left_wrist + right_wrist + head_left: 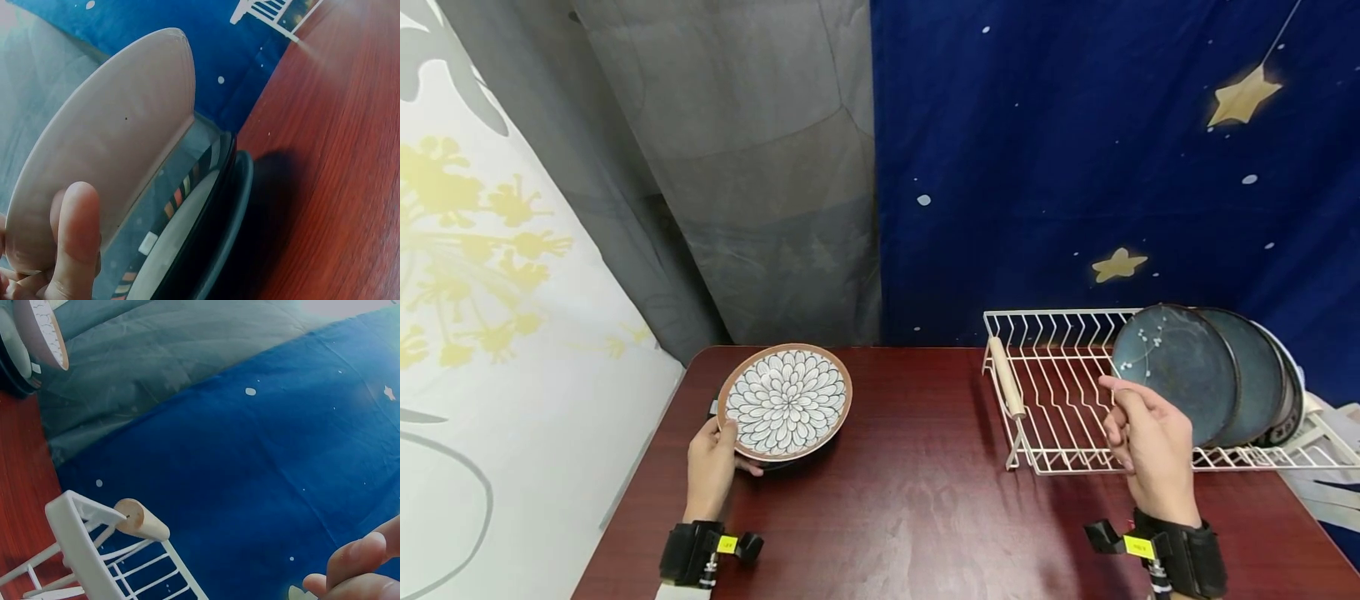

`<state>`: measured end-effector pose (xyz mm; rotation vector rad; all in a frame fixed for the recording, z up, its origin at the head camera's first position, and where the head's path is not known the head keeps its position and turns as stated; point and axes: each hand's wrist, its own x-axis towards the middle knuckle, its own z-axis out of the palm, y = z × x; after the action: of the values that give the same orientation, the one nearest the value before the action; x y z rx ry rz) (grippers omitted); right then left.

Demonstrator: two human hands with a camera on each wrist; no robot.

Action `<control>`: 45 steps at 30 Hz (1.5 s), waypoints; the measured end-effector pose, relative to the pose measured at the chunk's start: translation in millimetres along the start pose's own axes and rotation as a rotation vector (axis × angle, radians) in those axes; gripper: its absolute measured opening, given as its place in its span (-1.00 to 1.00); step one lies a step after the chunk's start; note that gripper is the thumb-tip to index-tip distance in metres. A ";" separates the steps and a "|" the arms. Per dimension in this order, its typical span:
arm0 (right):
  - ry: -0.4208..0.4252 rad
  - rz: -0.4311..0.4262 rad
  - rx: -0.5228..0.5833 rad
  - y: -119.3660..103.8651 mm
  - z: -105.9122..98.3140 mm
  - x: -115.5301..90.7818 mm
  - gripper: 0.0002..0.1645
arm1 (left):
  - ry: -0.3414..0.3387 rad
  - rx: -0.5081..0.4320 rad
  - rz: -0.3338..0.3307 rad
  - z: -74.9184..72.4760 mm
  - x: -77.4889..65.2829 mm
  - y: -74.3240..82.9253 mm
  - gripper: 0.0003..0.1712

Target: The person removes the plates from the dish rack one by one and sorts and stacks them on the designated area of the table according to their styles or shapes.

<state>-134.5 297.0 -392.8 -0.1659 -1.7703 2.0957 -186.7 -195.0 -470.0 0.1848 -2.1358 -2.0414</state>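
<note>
My left hand [711, 467] pinches the near-left edge of a plate [786, 404] with a white petal pattern and brown rim. The thumb lies on its face and fingers are underneath. In the left wrist view the plate's pale underside [125, 125] is raised at a tilt over a striped-rim plate [181, 231], which sits on a dark plate [245, 187]. My right hand [1153, 446], holding nothing, hovers over the front of the white wire dish rack [1060, 400] with fingers loosely bent. Behind it, a blue-grey plate [1180, 375] stands in the rack.
Further right in the rack stand another blue-grey plate [1251, 375] and lighter-rimmed plates [1292, 392]. A wooden handle [1006, 377] forms the rack's left end. Red-brown table [917, 508] lies between hands. Grey curtain [775, 167] and blue curtain [1037, 167] hang behind; a patterned white surface [512, 375] borders the left.
</note>
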 end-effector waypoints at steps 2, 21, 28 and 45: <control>0.004 -0.007 -0.007 -1.0 -2.4 -0.1 -0.61 | 0.018 -0.002 -0.013 -2.6 1.7 -3.5 -0.64; 0.052 -0.024 0.009 -5.8 -28.5 -4.3 -0.62 | 0.075 0.017 -0.020 -16.2 17.7 -33.0 -0.59; 0.065 -0.029 0.033 -3.6 -34.1 -6.9 -0.68 | 0.089 0.007 -0.066 -15.7 16.2 -29.4 -0.60; 0.107 -0.018 -0.010 -6.7 -42.9 -2.3 -0.68 | 0.080 0.038 -0.111 -13.2 18.4 -36.1 -0.61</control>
<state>-116.5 336.6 -395.1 -0.2594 -1.7139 2.0261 -203.0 -213.6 -504.6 0.3915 -2.1625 -2.0156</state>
